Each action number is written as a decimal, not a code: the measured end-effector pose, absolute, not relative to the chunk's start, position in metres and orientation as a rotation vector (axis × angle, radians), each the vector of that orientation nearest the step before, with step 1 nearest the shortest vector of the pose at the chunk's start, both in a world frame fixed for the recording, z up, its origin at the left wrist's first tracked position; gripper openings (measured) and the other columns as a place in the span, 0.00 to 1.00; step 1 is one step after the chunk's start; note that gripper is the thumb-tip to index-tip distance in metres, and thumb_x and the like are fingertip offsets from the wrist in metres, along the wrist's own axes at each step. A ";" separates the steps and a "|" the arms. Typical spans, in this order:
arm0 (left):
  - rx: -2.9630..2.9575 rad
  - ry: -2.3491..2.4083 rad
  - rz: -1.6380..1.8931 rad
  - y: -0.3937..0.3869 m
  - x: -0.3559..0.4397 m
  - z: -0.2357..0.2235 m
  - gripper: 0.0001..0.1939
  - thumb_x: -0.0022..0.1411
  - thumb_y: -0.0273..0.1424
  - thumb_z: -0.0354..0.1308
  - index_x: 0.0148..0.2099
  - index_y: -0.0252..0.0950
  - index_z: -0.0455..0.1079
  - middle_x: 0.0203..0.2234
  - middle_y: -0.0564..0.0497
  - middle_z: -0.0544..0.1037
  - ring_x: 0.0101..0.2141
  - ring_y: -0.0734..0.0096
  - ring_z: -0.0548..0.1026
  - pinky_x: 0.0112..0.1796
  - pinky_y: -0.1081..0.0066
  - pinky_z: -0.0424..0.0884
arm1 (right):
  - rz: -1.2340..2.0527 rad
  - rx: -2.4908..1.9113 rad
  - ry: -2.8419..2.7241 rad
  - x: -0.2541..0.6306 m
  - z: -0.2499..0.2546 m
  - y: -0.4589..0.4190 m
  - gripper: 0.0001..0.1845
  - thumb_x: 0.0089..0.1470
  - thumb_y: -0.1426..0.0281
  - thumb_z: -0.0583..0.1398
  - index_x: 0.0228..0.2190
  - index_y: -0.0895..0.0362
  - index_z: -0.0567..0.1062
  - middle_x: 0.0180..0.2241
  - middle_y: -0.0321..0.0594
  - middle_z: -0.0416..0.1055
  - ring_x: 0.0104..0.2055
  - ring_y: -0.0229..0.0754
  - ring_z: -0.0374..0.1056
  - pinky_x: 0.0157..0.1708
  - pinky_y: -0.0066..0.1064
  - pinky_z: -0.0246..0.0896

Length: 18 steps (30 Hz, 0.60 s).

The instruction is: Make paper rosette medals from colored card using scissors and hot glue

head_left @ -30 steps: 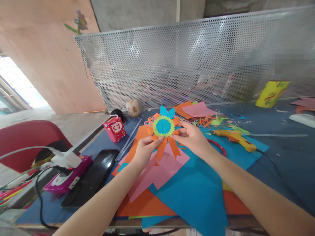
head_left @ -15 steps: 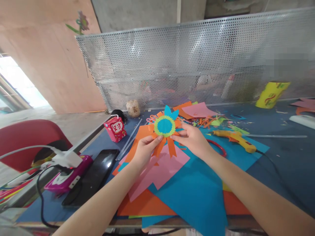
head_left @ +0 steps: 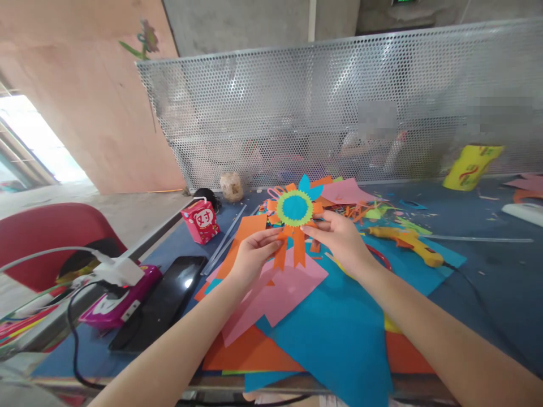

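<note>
A paper rosette [head_left: 296, 207] is held up over the table, face toward me. It has a blue disc, a toothed lime-green ring, orange loops around it, two blue pointed leaves on top and orange ribbon tails [head_left: 299, 249] below. My left hand [head_left: 254, 254] is closed at its lower left, thumb and fingers pinching the orange paper by a tail. On the lower right edge, my right hand [head_left: 341, 237] grips the rosette between thumb and fingers. Beneath lie pink paper [head_left: 292, 282] and blue paper [head_left: 339, 328] sheets.
A yellow glue gun [head_left: 407, 243] with a black cable lies at right, near a clear glue stick [head_left: 483, 239]. Paper scraps [head_left: 365, 212] are strewn behind. At left are a black phone [head_left: 165, 302], a purple power strip [head_left: 123, 299] and a red drink box [head_left: 201, 220]. A perforated metal screen [head_left: 271, 107] stands behind.
The rosette has shifted right and slightly up, tilting a little clockwise. My left hand now holds it nearer a tail, farther from the ring; my right hand still grips its right side.
</note>
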<state>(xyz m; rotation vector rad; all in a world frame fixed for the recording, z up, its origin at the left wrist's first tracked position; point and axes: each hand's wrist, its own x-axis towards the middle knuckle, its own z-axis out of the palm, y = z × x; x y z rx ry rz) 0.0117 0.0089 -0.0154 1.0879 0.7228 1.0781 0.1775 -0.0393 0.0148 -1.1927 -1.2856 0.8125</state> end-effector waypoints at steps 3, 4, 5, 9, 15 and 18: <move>1.075 0.775 1.103 0.011 0.012 -0.018 0.14 0.37 0.30 0.67 0.30 0.33 0.73 0.24 0.50 0.77 0.26 0.74 0.73 0.29 0.75 0.66 | 0.833 -1.215 -1.320 0.175 0.013 -0.039 0.16 0.41 0.64 0.61 0.33 0.59 0.70 0.26 0.40 0.74 0.22 0.37 0.67 0.19 0.26 0.60; 1.075 0.782 1.105 0.010 0.012 -0.018 0.13 0.36 0.30 0.67 0.29 0.33 0.73 0.23 0.50 0.77 0.25 0.75 0.72 0.28 0.75 0.65 | 0.841 -1.214 -1.328 0.174 0.012 -0.039 0.15 0.41 0.64 0.61 0.32 0.59 0.70 0.25 0.39 0.73 0.20 0.36 0.66 0.18 0.26 0.59; 1.079 0.782 1.101 0.010 0.013 -0.017 0.13 0.36 0.31 0.67 0.27 0.32 0.73 0.23 0.50 0.76 0.24 0.76 0.72 0.28 0.75 0.65 | 0.849 -1.209 -1.334 0.173 0.011 -0.039 0.15 0.40 0.64 0.61 0.32 0.59 0.70 0.25 0.39 0.73 0.20 0.35 0.65 0.17 0.25 0.58; 1.056 0.725 1.102 0.006 0.016 -0.014 0.13 0.35 0.33 0.67 0.27 0.32 0.72 0.19 0.53 0.74 0.21 0.77 0.69 0.26 0.75 0.63 | 0.891 -1.184 -1.310 0.169 0.008 -0.039 0.13 0.39 0.65 0.62 0.29 0.58 0.69 0.25 0.36 0.72 0.17 0.32 0.63 0.15 0.24 0.56; 1.012 0.563 1.078 0.001 0.017 -0.010 0.13 0.38 0.30 0.66 0.30 0.34 0.71 0.23 0.52 0.75 0.24 0.76 0.71 0.30 0.73 0.65 | 0.977 -1.102 -1.265 0.166 0.005 -0.038 0.12 0.40 0.65 0.62 0.28 0.57 0.66 0.23 0.34 0.71 0.21 0.33 0.65 0.19 0.25 0.62; 1.033 0.505 1.037 0.000 0.017 -0.010 0.09 0.42 0.28 0.63 0.30 0.35 0.71 0.25 0.52 0.76 0.27 0.74 0.72 0.33 0.71 0.65 | 0.958 -1.133 -1.255 0.167 0.005 -0.038 0.13 0.40 0.65 0.62 0.27 0.57 0.66 0.22 0.33 0.69 0.18 0.31 0.63 0.16 0.23 0.59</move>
